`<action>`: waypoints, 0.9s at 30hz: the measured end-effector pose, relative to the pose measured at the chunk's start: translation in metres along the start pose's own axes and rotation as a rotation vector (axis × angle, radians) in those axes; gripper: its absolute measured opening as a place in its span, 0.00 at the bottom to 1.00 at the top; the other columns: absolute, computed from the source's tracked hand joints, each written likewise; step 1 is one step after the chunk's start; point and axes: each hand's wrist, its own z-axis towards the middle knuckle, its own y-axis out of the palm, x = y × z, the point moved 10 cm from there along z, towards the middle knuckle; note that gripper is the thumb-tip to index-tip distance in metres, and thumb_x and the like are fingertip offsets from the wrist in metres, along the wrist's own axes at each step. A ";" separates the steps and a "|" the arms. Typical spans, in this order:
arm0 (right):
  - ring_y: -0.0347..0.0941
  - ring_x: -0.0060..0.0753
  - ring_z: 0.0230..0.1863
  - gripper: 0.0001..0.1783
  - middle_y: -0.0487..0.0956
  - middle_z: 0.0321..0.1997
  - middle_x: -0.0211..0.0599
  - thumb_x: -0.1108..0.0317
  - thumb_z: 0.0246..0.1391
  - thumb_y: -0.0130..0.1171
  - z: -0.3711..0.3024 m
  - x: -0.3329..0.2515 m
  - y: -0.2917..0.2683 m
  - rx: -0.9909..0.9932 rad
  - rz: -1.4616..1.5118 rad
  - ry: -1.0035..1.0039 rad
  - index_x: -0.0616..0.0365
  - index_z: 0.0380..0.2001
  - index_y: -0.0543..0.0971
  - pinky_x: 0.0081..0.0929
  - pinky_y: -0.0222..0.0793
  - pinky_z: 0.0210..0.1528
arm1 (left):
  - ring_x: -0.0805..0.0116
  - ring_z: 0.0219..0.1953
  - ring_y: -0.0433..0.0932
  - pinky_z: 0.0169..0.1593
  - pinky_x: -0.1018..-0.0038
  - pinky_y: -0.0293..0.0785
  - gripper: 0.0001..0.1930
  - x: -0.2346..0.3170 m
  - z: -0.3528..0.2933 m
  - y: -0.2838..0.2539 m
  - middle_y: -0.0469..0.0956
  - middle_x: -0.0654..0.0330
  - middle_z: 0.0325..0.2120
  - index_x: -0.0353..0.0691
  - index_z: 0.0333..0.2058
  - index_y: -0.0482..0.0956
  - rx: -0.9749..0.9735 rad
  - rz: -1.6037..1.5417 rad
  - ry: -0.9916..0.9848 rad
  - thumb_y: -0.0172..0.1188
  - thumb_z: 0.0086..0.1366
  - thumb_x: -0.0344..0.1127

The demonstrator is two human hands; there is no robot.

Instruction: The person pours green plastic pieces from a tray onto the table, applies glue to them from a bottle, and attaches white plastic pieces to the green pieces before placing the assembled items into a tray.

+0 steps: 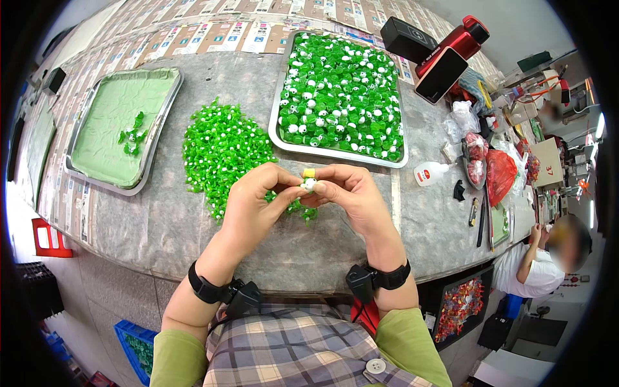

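Observation:
In front of my chest, both hands meet over the grey tabletop. A small white plastic piece with dark spots (309, 185), like a tiny animal head, is pinched between my left hand (248, 200) and my right hand (354, 195). Yellow tape (309, 173) wraps a fingertip of the right hand. Just beyond my left hand spreads a heap of small bright green pieces with white spots (225, 151). Behind my fingers stands a metal tray (335, 157) full of round green and white pieces. A few loose green pieces (307, 214) lie below my fingers.
At the left, a green-lined metal tray (122, 184) holds a few green figures (133, 137). To the right are a white glue bottle (431, 173), a phone (441, 75), a red flask (454, 46), a black box (407, 40) and plastic bags (500, 174). Another person (538, 267) sits far right.

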 end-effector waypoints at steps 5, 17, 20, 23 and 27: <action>0.69 0.18 0.24 0.10 0.74 0.22 0.29 0.72 0.44 0.56 0.001 0.001 -0.026 0.087 -0.382 -0.073 0.61 0.33 0.73 0.14 0.64 0.27 | 0.84 0.21 0.67 0.25 0.88 0.61 0.03 -0.049 0.004 -0.047 0.72 0.68 0.19 0.35 0.25 0.75 0.188 -0.225 -0.374 0.59 0.51 0.27; 0.68 0.32 0.26 0.09 0.71 0.23 0.35 0.68 0.39 0.57 -0.006 -0.004 0.000 -0.110 -1.163 -0.254 0.59 0.26 0.72 0.26 0.63 0.29 | 0.73 0.31 0.70 0.38 0.76 0.66 0.18 -0.072 -0.001 -0.223 0.72 0.59 0.35 0.38 0.42 0.70 0.553 0.641 -0.270 0.58 0.52 0.34; 0.68 0.24 0.26 0.07 0.71 0.24 0.31 0.71 0.41 0.56 -0.004 -0.006 -0.016 -0.046 -0.896 -0.143 0.60 0.26 0.71 0.20 0.64 0.29 | 0.75 0.32 0.71 0.39 0.80 0.66 0.15 -0.043 0.015 -0.130 0.73 0.60 0.33 0.39 0.41 0.71 0.337 0.061 -0.142 0.57 0.52 0.29; 0.68 0.17 0.28 0.05 0.70 0.25 0.27 0.73 0.46 0.53 -0.006 -0.010 -0.013 -0.040 -0.420 -0.100 0.60 0.27 0.69 0.17 0.63 0.28 | 0.76 0.32 0.73 0.38 0.81 0.68 0.13 -0.025 0.000 -0.026 0.75 0.61 0.30 0.38 0.39 0.73 -0.080 -0.128 -0.320 0.57 0.51 0.26; 0.66 0.12 0.28 0.06 0.69 0.27 0.23 0.73 0.48 0.52 -0.007 -0.018 -0.001 -0.076 -0.070 -0.139 0.58 0.30 0.67 0.12 0.61 0.28 | 0.76 0.32 0.73 0.37 0.81 0.70 0.12 -0.016 -0.016 0.029 0.75 0.61 0.30 0.36 0.37 0.73 -0.155 -0.369 -0.420 0.57 0.51 0.25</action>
